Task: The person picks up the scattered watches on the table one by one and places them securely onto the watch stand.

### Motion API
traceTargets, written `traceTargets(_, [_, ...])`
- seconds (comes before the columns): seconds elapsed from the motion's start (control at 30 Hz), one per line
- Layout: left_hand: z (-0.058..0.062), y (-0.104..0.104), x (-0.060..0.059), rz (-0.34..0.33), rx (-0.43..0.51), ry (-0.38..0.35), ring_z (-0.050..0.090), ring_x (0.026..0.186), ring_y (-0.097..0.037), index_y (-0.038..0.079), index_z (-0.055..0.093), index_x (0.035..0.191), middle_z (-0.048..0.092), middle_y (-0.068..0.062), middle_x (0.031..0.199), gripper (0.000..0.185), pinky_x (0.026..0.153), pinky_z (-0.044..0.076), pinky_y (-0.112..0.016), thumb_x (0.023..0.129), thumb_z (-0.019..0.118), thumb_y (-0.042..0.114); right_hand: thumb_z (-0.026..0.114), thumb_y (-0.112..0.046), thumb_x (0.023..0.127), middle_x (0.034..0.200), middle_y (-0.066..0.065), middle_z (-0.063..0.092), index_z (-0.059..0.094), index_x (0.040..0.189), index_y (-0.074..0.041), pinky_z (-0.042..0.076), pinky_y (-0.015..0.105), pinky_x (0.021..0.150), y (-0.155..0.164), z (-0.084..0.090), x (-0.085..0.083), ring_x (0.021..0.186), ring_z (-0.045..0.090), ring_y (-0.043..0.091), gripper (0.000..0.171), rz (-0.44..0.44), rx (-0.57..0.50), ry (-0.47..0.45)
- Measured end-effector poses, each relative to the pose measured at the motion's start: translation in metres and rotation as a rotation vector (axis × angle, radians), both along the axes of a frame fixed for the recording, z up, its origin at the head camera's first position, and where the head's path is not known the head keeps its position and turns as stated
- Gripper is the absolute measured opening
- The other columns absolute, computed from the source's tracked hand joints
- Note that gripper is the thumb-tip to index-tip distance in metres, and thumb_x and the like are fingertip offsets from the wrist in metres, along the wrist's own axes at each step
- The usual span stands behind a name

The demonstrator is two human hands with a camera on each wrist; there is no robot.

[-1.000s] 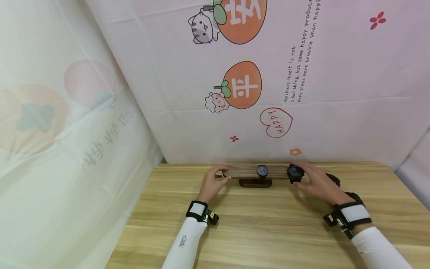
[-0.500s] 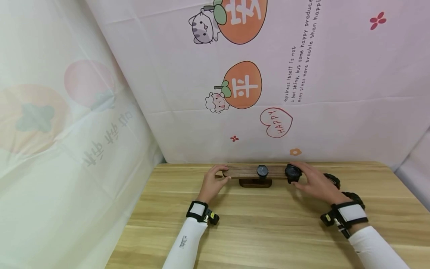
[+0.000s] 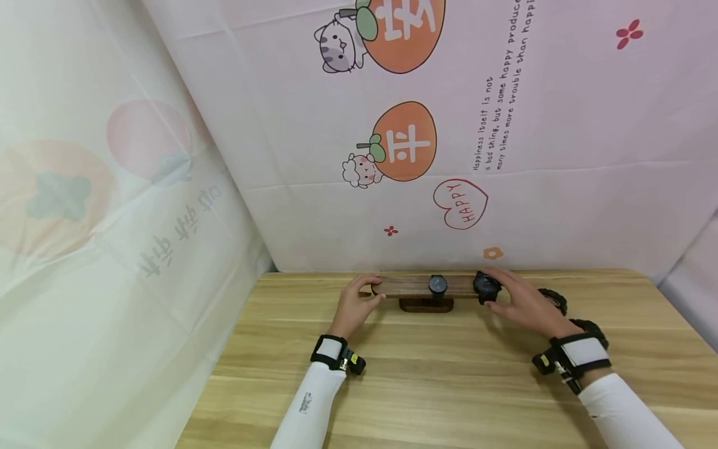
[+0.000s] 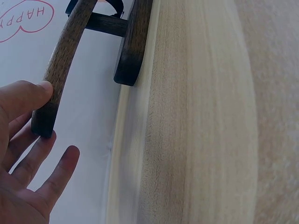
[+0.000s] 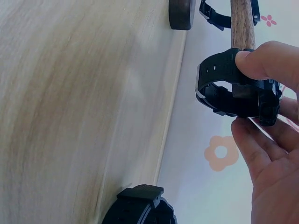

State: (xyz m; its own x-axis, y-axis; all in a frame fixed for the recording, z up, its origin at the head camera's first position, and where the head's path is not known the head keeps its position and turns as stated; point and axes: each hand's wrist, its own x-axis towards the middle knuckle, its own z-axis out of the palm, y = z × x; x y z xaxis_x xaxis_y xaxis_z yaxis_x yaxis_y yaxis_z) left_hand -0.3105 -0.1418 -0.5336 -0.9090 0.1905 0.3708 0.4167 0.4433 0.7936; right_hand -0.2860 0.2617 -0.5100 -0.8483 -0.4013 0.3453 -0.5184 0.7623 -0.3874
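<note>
A dark wooden watch stand has a long horizontal bar above a small base. My left hand grips the bar's left end, thumb on one side and fingers on the other, as the left wrist view shows. With thumb and fingers, my right hand pinches a black watch, whose closed strap loops around the bar's right end. Another watch, with a dark grey face, hangs on the bar near its middle.
To the right, two more black watches, one farther back and one nearer, stand on the wooden table, partly behind my right hand and wrist. A printed white cloth hangs just behind the table's back edge.
My right hand has shifted a little left, sliding the black watch from the bar's right tip farther onto it. My left hand stays at the bar's left end.
</note>
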Motion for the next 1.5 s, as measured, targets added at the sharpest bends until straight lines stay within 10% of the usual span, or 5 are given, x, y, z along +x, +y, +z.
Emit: traceTargets(1.5, [0.001,0.000,0.002,0.001,0.012,-0.001,0.065,0.131,-0.027,0.011,0.074,0.126,0.068,-0.010,0.141,0.033,0.098,0.064,-0.044,0.094,0.083,0.012,0.084,-0.019,0.093,0.157,0.026,0.051,0.047,0.159,-0.009,0.043,0.072,0.114,-0.024,-0.003,-0.008,0.143,0.048,0.050,0.076,0.007,-0.052,-0.027])
